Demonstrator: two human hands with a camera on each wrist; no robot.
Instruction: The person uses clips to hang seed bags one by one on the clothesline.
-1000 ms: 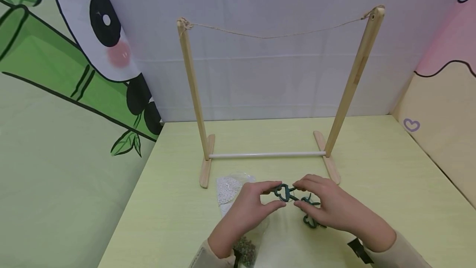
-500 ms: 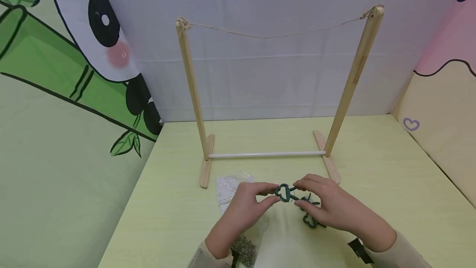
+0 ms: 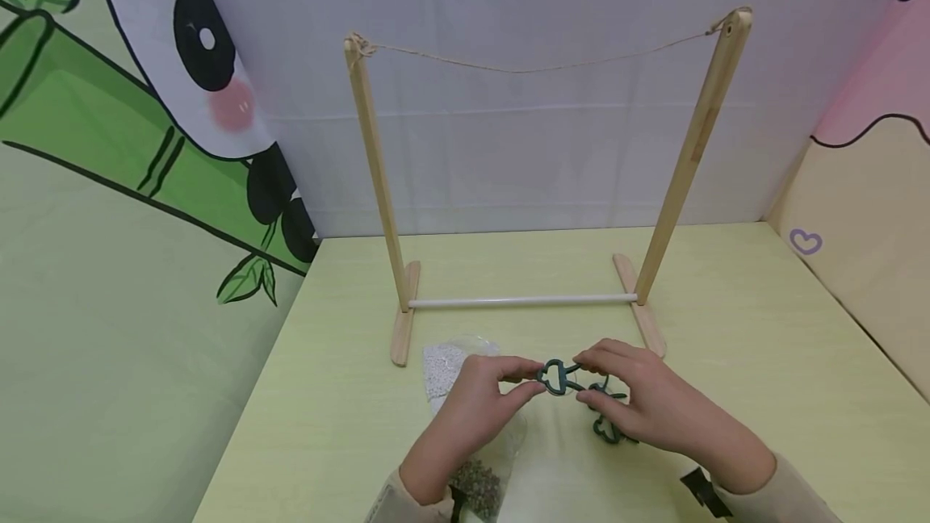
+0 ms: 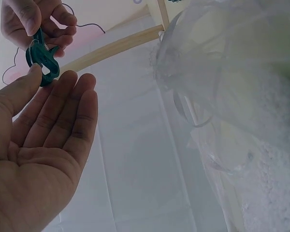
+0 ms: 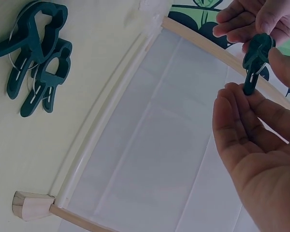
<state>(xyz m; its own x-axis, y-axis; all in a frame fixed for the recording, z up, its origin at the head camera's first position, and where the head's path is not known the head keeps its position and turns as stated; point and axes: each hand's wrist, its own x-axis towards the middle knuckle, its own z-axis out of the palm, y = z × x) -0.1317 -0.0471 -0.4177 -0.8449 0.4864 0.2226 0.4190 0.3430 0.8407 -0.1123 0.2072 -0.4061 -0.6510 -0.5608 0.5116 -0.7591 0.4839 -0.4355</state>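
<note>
Pinching green clip point(image 3: 556, 377) between left hand point(image 3: 475, 403) and right hand point(image 3: 647, 402) near table's front edge; judging next: squeeze open.

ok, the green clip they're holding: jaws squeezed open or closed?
Cannot tell. The green clip is pinched between the left hand and right hand, and fingers hide its jaw end in all three views.

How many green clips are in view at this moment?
3. One clip is pinched between the left hand and right hand; two spare clips lie together on the table. Hands may hide more.
</note>
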